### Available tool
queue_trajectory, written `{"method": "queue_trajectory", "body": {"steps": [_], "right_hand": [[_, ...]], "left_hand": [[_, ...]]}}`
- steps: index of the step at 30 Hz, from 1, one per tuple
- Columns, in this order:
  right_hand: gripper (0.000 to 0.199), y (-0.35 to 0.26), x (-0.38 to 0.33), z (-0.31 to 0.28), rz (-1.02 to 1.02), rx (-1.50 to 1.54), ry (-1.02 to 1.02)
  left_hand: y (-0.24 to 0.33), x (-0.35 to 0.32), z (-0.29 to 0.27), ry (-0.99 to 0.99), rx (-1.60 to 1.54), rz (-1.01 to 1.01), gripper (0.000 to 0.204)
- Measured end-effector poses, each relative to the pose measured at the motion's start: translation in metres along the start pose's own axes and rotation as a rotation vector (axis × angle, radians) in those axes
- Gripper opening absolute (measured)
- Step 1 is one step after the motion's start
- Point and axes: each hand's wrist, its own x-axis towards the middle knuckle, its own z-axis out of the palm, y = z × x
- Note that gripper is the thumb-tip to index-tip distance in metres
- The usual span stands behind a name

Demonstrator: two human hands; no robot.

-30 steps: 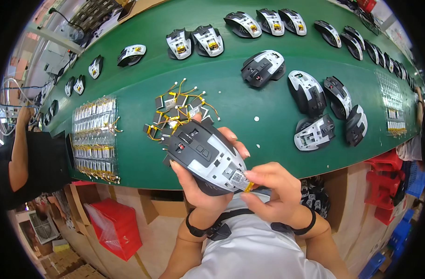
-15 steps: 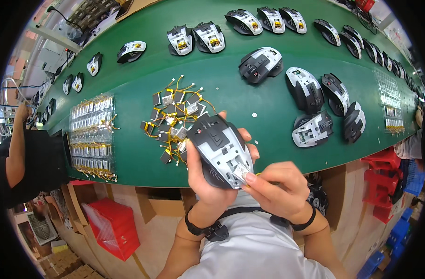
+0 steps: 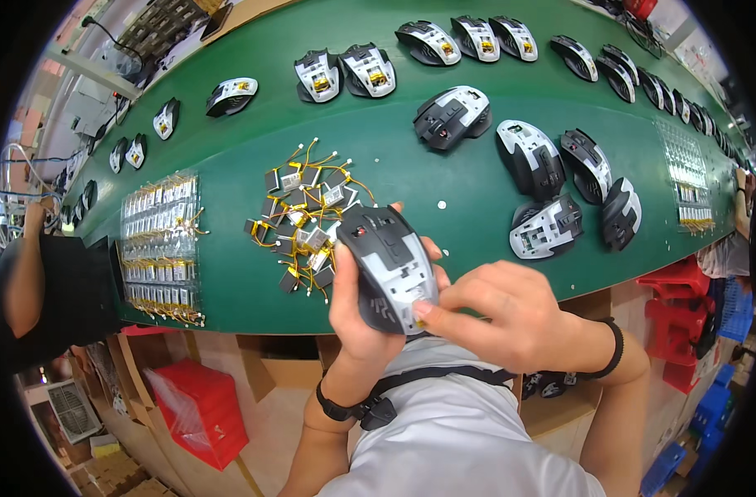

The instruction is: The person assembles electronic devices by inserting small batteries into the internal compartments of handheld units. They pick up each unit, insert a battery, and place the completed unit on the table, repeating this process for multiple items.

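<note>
My left hand (image 3: 357,319) is wrapped round a black and white computer mouse (image 3: 392,253) with its top cover off, tilted above the table's near edge. My right hand (image 3: 510,319) has its fingers curled and its fingertips at the mouse's rear recess, on a small silver battery (image 3: 417,296) with a bit of yellow showing. The fingertips hide most of that battery. Just left of the mouse lies a loose pile of silver battery packs (image 3: 312,236) with yellow wires and white plugs.
On the green table (image 3: 245,157), a clear tray of batteries (image 3: 160,248) stands left, another tray (image 3: 688,182) far right. Several uncovered mice (image 3: 546,225) lie to the right; more line the back. Red bins (image 3: 200,410) sit below. Another person's arm (image 3: 26,273) shows left.
My right fingers have moved left and inward, bringing the battery from the recess's edge down into the mouse. My right wrist has swung outward to the right.
</note>
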Motion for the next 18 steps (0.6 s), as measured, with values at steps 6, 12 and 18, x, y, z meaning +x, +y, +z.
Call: {"method": "queue_trajectory", "body": {"steps": [6,12,18], "right_hand": [[0.025,0.007,0.004,0.010,0.161,0.104,0.150],[0.023,0.004,0.001,0.006,0.041,0.077,0.148],[0.022,0.013,0.001,-0.010,-0.188,-0.079,0.021]], "left_hand": [[0.002,-0.004,0.005,-0.062,0.248,0.076,0.070],[0.007,0.003,-0.008,-0.134,0.097,-0.006,0.071],[0.014,0.007,0.003,-0.007,-0.010,-0.170,0.075]]}}
